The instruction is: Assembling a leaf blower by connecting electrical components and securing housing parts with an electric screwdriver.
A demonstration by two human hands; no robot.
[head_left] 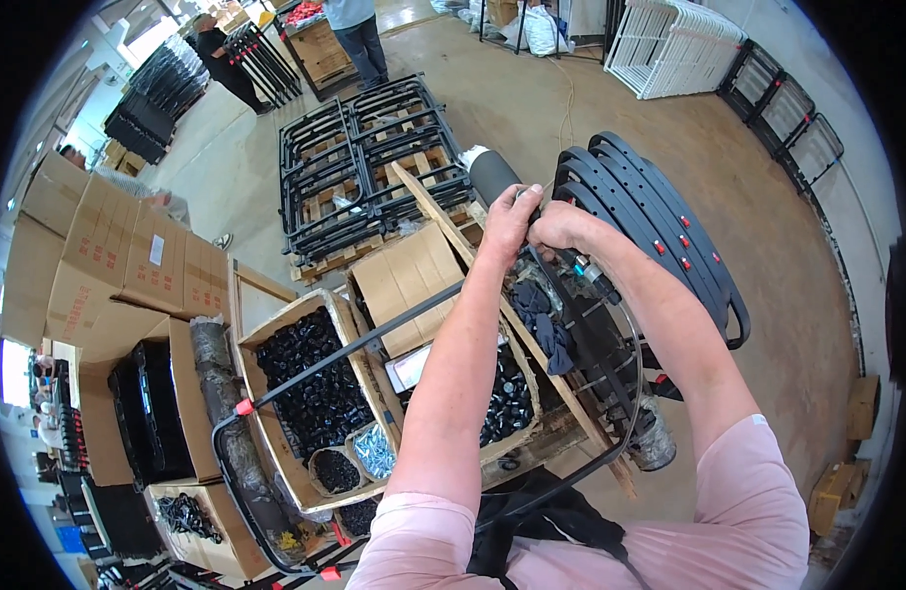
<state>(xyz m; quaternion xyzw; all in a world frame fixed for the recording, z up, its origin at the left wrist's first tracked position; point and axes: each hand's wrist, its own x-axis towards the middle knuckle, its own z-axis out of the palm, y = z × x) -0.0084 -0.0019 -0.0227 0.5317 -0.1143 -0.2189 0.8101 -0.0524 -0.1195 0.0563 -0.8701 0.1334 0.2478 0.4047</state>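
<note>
A black tubular frame [360,343] is crossing above 1 box [269,433] of black caps [301,344]. Farther off, the left hand [510,226] and right hand [559,226] are curling closed, anything gripped staying indistinct; a forearm bump could be sliding the frame, scattering caps.

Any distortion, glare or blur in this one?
Head view: fisheye bends the right-hand wall, and black fills the corners; head view: bright patches along the left rim look washed out; head view: the left hand and right hand look reasonably sharp.
</note>
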